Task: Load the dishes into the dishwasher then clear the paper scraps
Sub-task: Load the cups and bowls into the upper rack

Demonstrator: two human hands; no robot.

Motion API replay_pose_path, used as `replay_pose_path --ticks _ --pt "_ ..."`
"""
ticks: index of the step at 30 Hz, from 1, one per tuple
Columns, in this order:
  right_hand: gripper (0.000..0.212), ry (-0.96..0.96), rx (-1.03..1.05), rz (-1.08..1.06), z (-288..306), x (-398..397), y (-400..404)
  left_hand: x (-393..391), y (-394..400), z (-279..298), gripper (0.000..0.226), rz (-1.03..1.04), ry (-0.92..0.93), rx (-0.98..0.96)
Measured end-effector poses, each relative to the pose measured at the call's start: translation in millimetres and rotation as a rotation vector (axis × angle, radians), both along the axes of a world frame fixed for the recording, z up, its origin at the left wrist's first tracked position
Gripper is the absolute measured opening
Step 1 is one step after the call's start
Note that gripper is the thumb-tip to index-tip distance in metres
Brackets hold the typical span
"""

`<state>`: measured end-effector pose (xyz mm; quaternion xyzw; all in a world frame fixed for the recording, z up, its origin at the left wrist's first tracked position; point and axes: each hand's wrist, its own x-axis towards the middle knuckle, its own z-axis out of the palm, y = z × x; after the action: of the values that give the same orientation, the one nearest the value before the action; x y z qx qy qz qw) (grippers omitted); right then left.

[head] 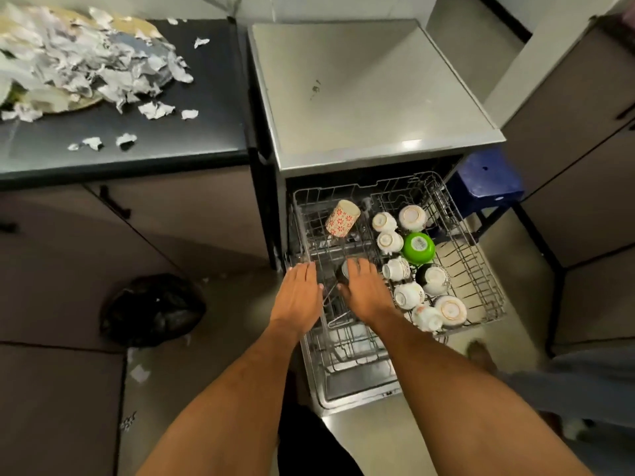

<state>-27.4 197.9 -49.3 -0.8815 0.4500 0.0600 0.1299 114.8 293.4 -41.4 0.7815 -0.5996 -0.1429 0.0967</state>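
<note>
Steel dishwasher (360, 97) open, rack (481, 269) pulled out, cups and bowls (417, 247) filling its right side, patterned cup (342, 218) back left. Paper scraps (86, 63) uncleared at table (171, 146) back-left corner. Left hand (300, 293) flat, open, on rack's left edge; right hand (366, 290) covers a dark cup (344, 269), grip unclear.

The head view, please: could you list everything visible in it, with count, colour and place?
dishwasher: one, steel, centre, door open
rack: one, grey wire, pulled out
white cups: about nine, inverted, rack right half
green bowl: one, inverted, among the cups
floral cup: one, white with red flowers, tilted, rack left half
dark cup: one, under right hand
paper scraps: many, white, counter
counter: one, black, left
bin bag: one, black, floor
stool: one, blue, right of dishwasher
left hand: flat at rack's left edge
right hand: over dark cup; grip unclear
</note>
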Motion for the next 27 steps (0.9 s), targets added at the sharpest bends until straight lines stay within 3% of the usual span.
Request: replay_pose_path --ticks 13,22,27 --pt "0.053 0.082 -0.017 -0.031 -18 -138 6 -134 14 -30 0.053 -0.045 0.097 0.032" --pt "0.058 0.11 -0.122 0.125 -67 -237 -14 -230 10 -89 0.057 0.018 0.095 0.125" --pt "0.068 0.145 -0.058 0.131 -115 -280 -19 -265 3 -123 0.058 0.064 0.047 0.206"
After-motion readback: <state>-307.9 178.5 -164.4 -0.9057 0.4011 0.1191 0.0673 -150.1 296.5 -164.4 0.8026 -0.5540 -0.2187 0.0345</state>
